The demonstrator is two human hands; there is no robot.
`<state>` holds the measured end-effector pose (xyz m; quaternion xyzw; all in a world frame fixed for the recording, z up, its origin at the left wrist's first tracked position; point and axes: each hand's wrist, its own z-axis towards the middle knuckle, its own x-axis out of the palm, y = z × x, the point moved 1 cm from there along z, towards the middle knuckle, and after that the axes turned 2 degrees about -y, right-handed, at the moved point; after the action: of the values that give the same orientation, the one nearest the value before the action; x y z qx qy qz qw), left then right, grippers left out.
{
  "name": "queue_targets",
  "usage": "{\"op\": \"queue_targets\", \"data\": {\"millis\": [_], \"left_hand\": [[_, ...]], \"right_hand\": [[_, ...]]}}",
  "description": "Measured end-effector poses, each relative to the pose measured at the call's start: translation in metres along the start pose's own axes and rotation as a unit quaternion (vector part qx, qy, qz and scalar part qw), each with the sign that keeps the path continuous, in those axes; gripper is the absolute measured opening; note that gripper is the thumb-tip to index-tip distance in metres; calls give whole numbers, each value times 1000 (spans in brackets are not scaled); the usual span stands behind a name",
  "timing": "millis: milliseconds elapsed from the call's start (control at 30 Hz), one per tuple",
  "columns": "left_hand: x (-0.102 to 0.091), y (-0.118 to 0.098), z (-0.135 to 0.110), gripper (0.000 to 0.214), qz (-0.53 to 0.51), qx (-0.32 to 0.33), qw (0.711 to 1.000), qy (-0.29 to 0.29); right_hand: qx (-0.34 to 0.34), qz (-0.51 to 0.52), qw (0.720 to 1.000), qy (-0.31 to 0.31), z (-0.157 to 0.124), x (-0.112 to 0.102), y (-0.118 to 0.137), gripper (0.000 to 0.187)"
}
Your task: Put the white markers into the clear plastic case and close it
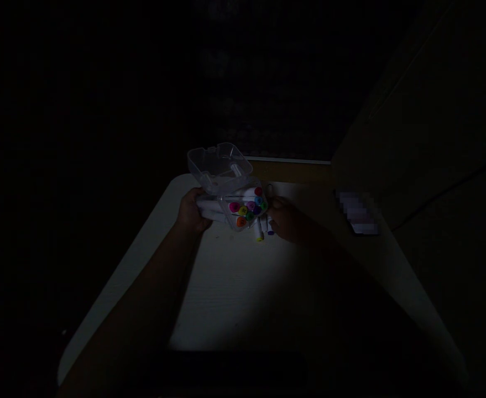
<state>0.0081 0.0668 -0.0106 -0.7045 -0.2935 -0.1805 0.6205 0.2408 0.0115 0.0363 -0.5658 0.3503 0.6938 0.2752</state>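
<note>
**Case well filled, lid up, at least two markers outside**

Through the head camera I have a dim view of the clear case point(227, 217), tilted above the far part of the table point(221, 287), coloured marker ends facing me. My left hand point(191, 213) is closed around its left side. My right hand point(286, 220) is curled at the right edge; I cannot tell whether its fingers grip the case, a marker or nothing.

As for progress, I judge most of the markers point(243, 210) that I can see to be in. The yellow-ended marker point(258, 229) and the purple-ended marker point(271, 226) lie outside, just beside the case and near my right hand. The lid point(209, 163) stands open behind, so closing is not done. Whether the case has room left, I can't make out.
</note>
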Motion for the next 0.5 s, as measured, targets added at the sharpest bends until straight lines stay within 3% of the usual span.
{"op": "queue_targets", "data": {"millis": [167,500], "left_hand": [[1,-1,0,15,-13,8,1000,22],[-1,-1,1,15,-8,7,999,30]], "right_hand": [[6,7,999,53,0,10,-3,39],[74,-12,993,88,-10,-9,1,43]]}}
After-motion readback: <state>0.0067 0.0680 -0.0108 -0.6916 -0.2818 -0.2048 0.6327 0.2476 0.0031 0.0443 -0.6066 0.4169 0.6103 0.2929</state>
